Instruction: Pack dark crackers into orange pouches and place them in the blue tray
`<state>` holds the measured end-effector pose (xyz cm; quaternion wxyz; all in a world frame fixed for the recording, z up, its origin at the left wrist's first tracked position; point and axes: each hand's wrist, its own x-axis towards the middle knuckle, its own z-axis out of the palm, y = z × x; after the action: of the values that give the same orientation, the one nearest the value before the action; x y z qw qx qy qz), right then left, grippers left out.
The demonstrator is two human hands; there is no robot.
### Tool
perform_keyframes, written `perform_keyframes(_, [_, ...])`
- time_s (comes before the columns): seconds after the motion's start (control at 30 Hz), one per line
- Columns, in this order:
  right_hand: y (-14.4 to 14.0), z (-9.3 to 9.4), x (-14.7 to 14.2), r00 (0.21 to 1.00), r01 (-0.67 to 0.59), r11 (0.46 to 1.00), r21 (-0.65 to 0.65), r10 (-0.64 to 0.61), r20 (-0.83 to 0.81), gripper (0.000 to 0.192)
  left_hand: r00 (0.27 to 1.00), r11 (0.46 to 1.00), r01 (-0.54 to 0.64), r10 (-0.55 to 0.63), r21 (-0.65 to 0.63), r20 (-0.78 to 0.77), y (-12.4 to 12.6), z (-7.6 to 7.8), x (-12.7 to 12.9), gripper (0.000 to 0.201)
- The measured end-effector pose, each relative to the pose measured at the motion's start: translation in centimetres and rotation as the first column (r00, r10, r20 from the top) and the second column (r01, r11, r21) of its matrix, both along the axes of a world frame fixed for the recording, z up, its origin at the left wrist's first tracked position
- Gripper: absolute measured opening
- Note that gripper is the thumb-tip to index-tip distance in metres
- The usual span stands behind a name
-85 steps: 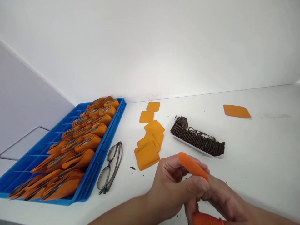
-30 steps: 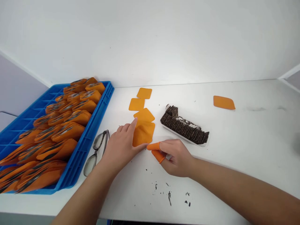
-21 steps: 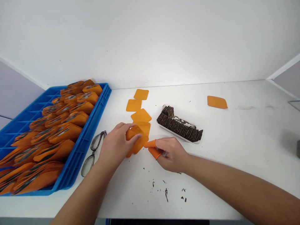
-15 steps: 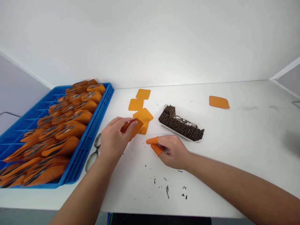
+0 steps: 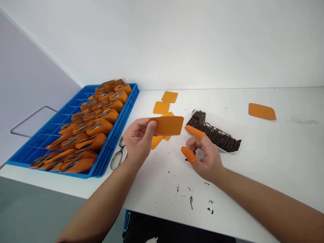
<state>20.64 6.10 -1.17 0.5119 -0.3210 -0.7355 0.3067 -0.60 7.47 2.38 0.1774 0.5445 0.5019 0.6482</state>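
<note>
My left hand (image 5: 139, 138) pinches an orange rectangular pouch (image 5: 169, 126) by its left end, thumb on the near face. The pouch is held up over the table, partly covering several flat orange pieces (image 5: 161, 107) behind it. To the right, my right hand (image 5: 204, 155) wears orange finger cots on thumb and forefinger. Those two fingers are spread apart with nothing between them, near the pouch's right end. Just behind this hand lies a white tray (image 5: 237, 152) packed with a row of thin dark brown slices (image 5: 217, 134), partly hidden by the forefinger.
A blue divided crate (image 5: 100, 170) on the left holds rows of filled orange pouches (image 5: 101, 127). Glasses (image 5: 116, 159) lie beside it. One orange piece (image 5: 262, 111) lies at the right rear. Dark crumbs (image 5: 191, 202) are scattered near the front edge. A white wall (image 5: 202, 44) stands behind.
My left hand has raised and turned the pouch so its broad side shows. My right thumb and forefinger have parted. The view has swung left.
</note>
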Motion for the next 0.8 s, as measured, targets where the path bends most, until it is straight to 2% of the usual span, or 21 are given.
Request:
perform_keyframes(0.13, [-0.3, 0.2, 0.0, 0.997, 0.03, 1.0, 0.0, -0.029, -0.067, 0.058, 0.983, 0.985, 0.142, -0.129, -0.096, 0.127, -0.9, -0.2, 1.4, 0.04])
perform_keyframes(0.17, [-0.4, 0.3, 0.0, 0.998, 0.029, 1.0, -0.002, -0.029, -0.064, 0.053, 0.976, 0.977, 0.178, -0.161, -0.117, 0.145, -1.1, -0.3, 1.8, 0.04])
perform_keyframes(0.27, [-0.3, 0.6, 0.0, 0.998, 0.053, 0.999, -0.002, -0.053, -0.033, 0.015, 0.954, 0.949, 0.274, -0.247, -0.157, 0.172, -1.7, -0.7, 2.5, 0.04])
perform_keyframes(0.37, [-0.2, 1.1, 0.0, 0.994, 0.107, 0.994, 0.003, -0.107, -0.031, 0.032, 0.934, 0.92, 0.347, -0.322, -0.181, 0.156, -2.0, -0.8, 2.6, 0.035])
perform_keyframes(0.47, [-0.2, 1.1, 0.0, 0.99, 0.134, 0.991, -0.022, -0.135, -0.049, 0.033, 0.91, 0.883, 0.414, -0.398, -0.22, 0.117, -1.9, -0.5, 2.5, 0.028])
perform_keyframes(0.57, [-0.3, 0.7, 0.1, 0.99, 0.107, 0.993, -0.05, -0.111, -0.084, 0.031, 0.879, 0.841, 0.477, -0.465, -0.257, 0.106, -1.8, -0.2, 2.4, 0.038])
perform_keyframes(0.63, [-0.4, 0.4, 0.2, 0.989, 0.079, 0.995, -0.067, -0.087, -0.12, 0.029, 0.875, 0.836, 0.485, -0.466, -0.256, 0.132, -1.8, -0.3, 2.4, 0.044])
perform_keyframes(0.8, [-0.4, 0.2, 0.0, 0.988, 0.051, 0.992, -0.115, -0.067, -0.138, 0.009, 0.913, 0.878, 0.402, -0.36, -0.261, 0.194, -2.0, -1.3, 2.6, 0.043])
